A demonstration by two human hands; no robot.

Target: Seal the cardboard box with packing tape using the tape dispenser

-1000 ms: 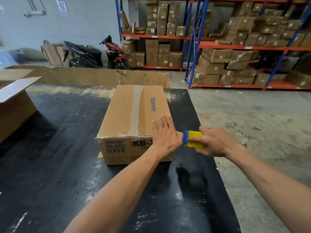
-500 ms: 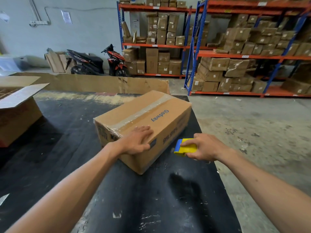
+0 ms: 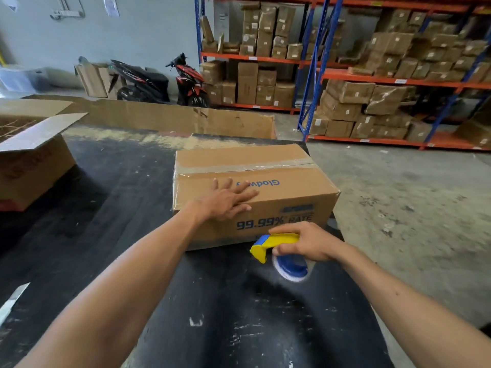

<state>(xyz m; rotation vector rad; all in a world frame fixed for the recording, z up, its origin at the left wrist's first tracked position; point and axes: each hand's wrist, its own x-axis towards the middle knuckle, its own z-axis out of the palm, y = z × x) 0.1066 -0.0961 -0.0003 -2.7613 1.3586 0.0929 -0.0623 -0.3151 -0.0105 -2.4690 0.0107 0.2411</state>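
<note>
Pressing my left hand (image 3: 230,200) flat, fingers spread, on the near top edge of the cardboard box (image 3: 249,192), I keep it planted on the black counter (image 3: 111,197) while my right hand (image 3: 309,244) grips the yellow handle of the tape dispenser (image 3: 276,248). The dispenser hovers just in front of the box's near side, low and toward its right half, blue roll hanging below the hand. The box lies broadside to me, its long axis running left to right, and a strip of clear tape (image 3: 247,167) already follows that axis along the top seam. My right hand is the nearer one to any untaped edge on this face; I judge the next pass starts from there. Blue print on top reads "Glodway", upside down and partly under my fingers; the side shows "99.99%" and "RATE". Smaller print is too blurred to read.
</note>
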